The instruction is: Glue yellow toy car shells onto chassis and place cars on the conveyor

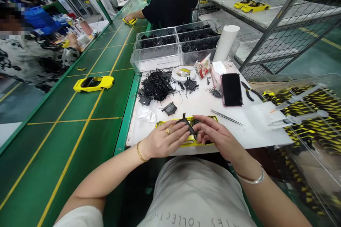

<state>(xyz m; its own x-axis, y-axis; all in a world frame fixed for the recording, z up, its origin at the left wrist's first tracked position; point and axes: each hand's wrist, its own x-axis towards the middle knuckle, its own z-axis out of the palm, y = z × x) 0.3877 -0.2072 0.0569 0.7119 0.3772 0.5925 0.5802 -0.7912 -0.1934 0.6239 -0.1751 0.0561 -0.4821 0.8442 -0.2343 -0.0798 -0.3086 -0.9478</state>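
A yellow model car body [190,143] lies on the white work surface in front of me, partly covered by both hands. Above it is a small black part [188,125], tilted, between my hands. My left hand [167,137] has its fingers stretched out and pressed against the part's left side. The fingers of my right hand [213,133] are bent and pinch the part at its lower right end. Just beyond my left hand lie a loose black part [169,109] and a crumpled white tissue [147,115]. Metal tweezers [226,117] lie to the right.
A pile of black wired parts [157,87], a phone [232,89], pliers [252,91] and syringes [298,99] surround the work area. Behind stands a clear divided bin [157,56]. On the left, a green conveyor [106,106] carries a yellow car body [93,83]. Other people sit along it.
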